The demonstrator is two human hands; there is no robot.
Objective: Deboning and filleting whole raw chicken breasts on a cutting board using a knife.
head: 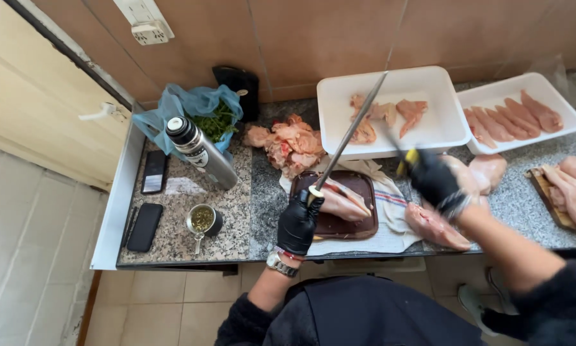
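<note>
Your left hand [297, 224], gloved black, is fisted around a sharpening steel [350, 132] angled up over the brown cutting board [339, 221]. Your right hand [434, 181], right of the board, is clenched on a blurred knife [395, 148]. Behind the board sit two white trays [445, 138].

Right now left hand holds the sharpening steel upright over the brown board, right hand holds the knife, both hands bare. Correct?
Not quite. The head view shows black gloves on both the left hand and right hand. The rest holds: steel over the board, knife in the right.
</note>
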